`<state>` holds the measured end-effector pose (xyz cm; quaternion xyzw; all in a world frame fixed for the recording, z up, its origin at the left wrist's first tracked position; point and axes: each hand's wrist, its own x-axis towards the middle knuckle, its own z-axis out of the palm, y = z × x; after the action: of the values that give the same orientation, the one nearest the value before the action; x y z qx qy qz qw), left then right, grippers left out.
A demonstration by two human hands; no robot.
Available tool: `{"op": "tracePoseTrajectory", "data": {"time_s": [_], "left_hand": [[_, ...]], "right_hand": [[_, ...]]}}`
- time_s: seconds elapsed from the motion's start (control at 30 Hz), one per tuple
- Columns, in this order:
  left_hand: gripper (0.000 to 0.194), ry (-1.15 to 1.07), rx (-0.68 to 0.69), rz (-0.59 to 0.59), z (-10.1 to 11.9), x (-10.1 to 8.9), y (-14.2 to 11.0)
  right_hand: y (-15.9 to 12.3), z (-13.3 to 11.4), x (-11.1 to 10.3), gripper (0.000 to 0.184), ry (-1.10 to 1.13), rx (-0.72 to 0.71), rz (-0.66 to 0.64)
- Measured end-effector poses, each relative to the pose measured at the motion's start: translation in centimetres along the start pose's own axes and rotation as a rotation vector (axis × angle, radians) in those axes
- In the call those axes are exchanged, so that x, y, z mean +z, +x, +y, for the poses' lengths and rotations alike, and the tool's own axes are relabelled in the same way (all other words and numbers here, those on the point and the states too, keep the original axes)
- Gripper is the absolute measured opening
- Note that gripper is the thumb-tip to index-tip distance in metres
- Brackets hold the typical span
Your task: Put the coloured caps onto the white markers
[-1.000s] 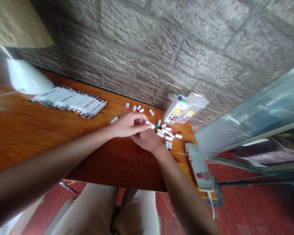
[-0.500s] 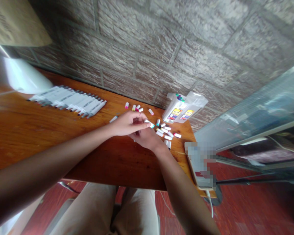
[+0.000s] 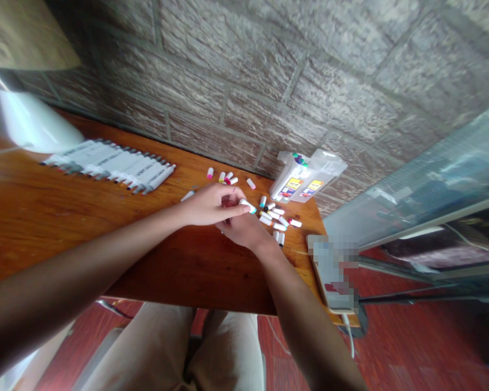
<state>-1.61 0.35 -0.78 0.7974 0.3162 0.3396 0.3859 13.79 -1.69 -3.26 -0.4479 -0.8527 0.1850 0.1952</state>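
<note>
Two hands, left pinching partly hidden white cap, right's hold obscured

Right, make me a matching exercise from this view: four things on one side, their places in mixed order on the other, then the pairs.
Things
1. Row of markers
2. Clear plastic case
3. White piece with a teal end
4. Cluster of short white cylinders

Places
A. Lying loose in front of the case
B. At the thumb of the left hand
C. On the left part of the table
D. Near the wall, right of the hands

Pairs: 1-C, 2-D, 3-B, 4-A
</note>
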Motion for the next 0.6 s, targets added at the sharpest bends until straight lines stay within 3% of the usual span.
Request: {"op": "tracePoseTrajectory", "data": {"time_s": [0.4,0.6], "left_hand": [[0.033,0.026,0.057,-0.002,0.27,-0.03,-0.03],[0.033,0.098,0.087,0.009,0.39,0.0,-0.11]], "right_hand": [[0.08,-0.71,-0.4,0.03,-0.037,0.024,-0.053],[-0.03,-0.37,-0.12,0.028,-0.053,-0.005,-0.008]]}}
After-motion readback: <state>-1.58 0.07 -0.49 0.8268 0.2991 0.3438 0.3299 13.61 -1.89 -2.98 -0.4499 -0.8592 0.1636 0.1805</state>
